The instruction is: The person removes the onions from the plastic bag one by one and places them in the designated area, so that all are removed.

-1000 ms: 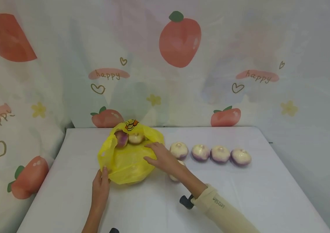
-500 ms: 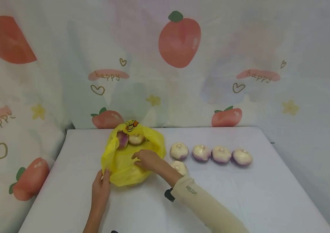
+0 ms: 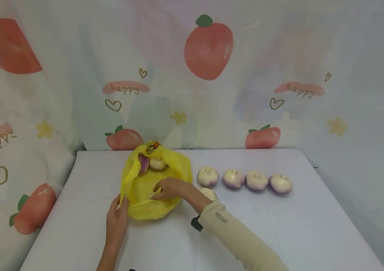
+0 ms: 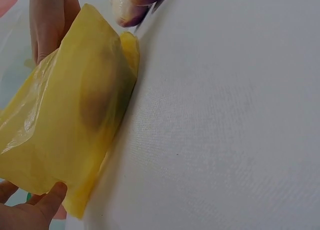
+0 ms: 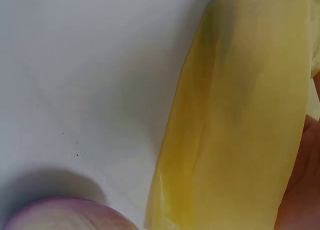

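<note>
A yellow plastic bag lies on the table with its mouth spread. Inside its far side sit two purple-and-white turnips. My left hand pinches the bag's near left rim between thumb and fingers, also visible in the left wrist view. Over the mouth reaches my right hand, fingers bent and apart with the thumb, holding no turnip that I can see. The bag wall partly hides that hand in both wrist views. Through the yellow film a dark rounded shape shows in the left wrist view.
Several turnips form a row to the right of the bag. Another turnip lies nearer, partly behind my right forearm. The white table ends at a patterned curtain behind and at the left.
My right hand has moved left and down from the bag's right rim into its mouth. The left rim, in my left hand, has drawn slightly inward to the right.
</note>
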The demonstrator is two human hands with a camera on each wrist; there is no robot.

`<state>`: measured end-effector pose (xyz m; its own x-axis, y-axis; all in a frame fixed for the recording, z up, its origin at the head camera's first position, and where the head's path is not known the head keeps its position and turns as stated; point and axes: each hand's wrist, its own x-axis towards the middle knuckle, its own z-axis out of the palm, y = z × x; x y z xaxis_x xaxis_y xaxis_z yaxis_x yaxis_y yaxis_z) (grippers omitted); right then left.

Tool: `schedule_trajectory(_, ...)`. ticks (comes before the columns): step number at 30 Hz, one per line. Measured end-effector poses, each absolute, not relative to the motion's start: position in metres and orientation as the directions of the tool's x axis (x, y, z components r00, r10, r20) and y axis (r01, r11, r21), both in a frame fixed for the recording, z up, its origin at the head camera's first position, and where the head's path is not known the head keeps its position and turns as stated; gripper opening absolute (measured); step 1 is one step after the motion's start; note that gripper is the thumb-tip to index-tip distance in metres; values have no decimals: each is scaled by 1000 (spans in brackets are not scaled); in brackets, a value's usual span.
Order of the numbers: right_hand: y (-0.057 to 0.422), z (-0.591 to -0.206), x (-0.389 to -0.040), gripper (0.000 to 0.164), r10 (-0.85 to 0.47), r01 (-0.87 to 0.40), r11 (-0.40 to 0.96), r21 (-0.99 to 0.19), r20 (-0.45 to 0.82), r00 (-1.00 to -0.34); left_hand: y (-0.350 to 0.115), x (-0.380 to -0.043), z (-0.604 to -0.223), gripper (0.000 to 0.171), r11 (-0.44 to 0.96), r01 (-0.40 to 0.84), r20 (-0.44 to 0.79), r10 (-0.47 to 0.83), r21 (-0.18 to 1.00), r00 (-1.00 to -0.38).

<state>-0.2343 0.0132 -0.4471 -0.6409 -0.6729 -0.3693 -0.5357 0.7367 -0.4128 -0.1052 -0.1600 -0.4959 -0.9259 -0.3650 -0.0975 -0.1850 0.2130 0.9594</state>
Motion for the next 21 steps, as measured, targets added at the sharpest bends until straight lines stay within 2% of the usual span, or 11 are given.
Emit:
schedule_trajectory(4,13,-451,-238,46,-695,-516,711,-477,-368,-617,-161,-106,-498,69,210,-191,-102,-375,959,-922)
schedule_trajectory(11,12,-452,-240,49,-709,-492,681,-542,-320,-629,-163,-104,-498,70,216,-208,-114,-380,954,-918)
schedule_trajectory(16,16,-450,-240,50,-691,-455,660,-598,-246,-679,-163,-104,-498,68,211,-198,-107,-376,957,-920)
schedule_trajectory(21,17,-449,-242,40,-669,-485,607,-630,-73,-740,-163,-103,-499,64,210,-173,-85,-372,962,-924)
